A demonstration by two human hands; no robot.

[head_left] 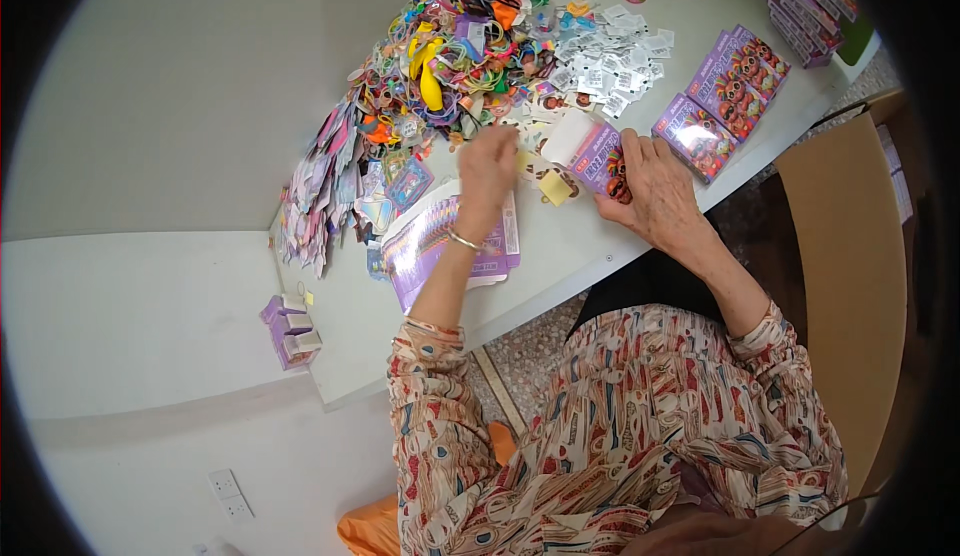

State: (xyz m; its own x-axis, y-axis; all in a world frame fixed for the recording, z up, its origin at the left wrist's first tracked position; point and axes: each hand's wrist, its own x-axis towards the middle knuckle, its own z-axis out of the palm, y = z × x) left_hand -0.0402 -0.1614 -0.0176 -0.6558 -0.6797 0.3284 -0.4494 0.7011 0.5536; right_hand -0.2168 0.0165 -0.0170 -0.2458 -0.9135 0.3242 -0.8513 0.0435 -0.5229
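Note:
My right hand (655, 188) lies over a small purple printed box (597, 159), gripping it against the table. The box's white end flap (568, 137) stands open toward the left. My left hand (487, 171), slightly blurred, hovers left of that box with its fingers curled together; whatever they hold is hidden. Beneath the left forearm lies a stack of flat purple cartons (440, 241). Between the hands are small printed picture cards (538, 170) and a yellow paper square (555, 188).
A big heap of colourful small bagged trinkets (440, 76) fills the table's back left. White packets (612, 56) lie beside it. Filled purple boxes (697, 136) line the right, with more stacked boxes (805, 11) beyond. A cardboard carton (845, 256) stands off the table's right edge.

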